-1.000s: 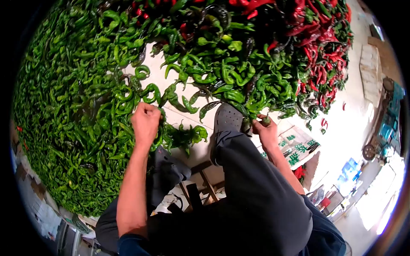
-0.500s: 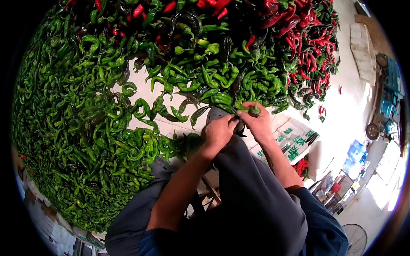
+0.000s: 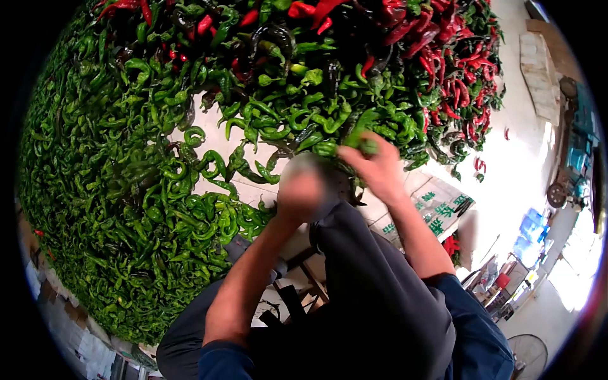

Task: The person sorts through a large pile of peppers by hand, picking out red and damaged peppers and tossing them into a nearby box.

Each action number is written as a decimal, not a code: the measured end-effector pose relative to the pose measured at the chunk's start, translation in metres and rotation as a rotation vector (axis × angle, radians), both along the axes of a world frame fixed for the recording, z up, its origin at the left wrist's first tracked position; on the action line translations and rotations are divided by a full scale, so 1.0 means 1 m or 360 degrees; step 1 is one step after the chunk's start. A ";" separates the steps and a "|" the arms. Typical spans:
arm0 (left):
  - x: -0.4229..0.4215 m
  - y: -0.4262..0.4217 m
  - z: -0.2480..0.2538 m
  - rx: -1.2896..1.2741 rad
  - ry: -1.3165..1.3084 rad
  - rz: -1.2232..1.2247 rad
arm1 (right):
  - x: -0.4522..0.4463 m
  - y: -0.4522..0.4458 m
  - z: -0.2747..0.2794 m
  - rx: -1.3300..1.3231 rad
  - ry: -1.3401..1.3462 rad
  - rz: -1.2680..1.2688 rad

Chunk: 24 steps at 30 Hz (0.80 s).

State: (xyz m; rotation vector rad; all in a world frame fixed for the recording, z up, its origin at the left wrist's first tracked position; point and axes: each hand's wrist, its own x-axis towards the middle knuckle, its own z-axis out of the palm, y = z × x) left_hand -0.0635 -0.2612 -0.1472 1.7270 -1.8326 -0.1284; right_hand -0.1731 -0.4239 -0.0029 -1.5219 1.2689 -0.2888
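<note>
My right hand (image 3: 378,170) is closed on a green chili pepper (image 3: 368,147), which is blurred and pokes out past the fingers at the near edge of the pile. My left hand (image 3: 303,190) is smeared by motion beside my shoe, so its fingers cannot be made out. Loose green peppers (image 3: 266,172) lie on the pale floor just beyond the left hand. Curved green peppers (image 3: 335,120) are heaped right in front of both hands.
A broad heap of green peppers (image 3: 126,253) spreads along the left. Red peppers (image 3: 453,92) lie at the upper right. A sack printed with green characters (image 3: 437,206) is on the floor beside my right forearm. Farther right stand blue containers (image 3: 531,228) and a wheel (image 3: 529,354).
My left hand has pulled back to the left, away from the right hand. My right hand has lifted slightly away from the knee, still holding green pepper.
</note>
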 end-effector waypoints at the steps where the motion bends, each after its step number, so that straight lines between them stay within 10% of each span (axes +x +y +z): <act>1: -0.002 -0.003 -0.004 -0.0160 -0.0027 -0.0043 | -0.028 -0.005 0.018 0.0321 0.0176 -0.0212; 6: -0.010 0.013 -0.022 0.0068 -0.0245 -0.0386 | -0.188 -0.003 0.052 0.0890 -0.0805 -0.1056; 12: -0.004 0.045 -0.070 0.0890 0.0846 -0.0266 | -0.232 0.022 0.090 0.0900 -0.0821 -0.1374; 17: 0.015 0.037 -0.066 0.1303 0.0644 0.0024 | -0.252 0.044 0.111 0.0898 -0.0822 -0.1476; 24: 0.036 0.037 0.055 0.1323 0.1162 0.0296 | -0.354 0.125 0.101 -0.0132 0.1113 -0.0371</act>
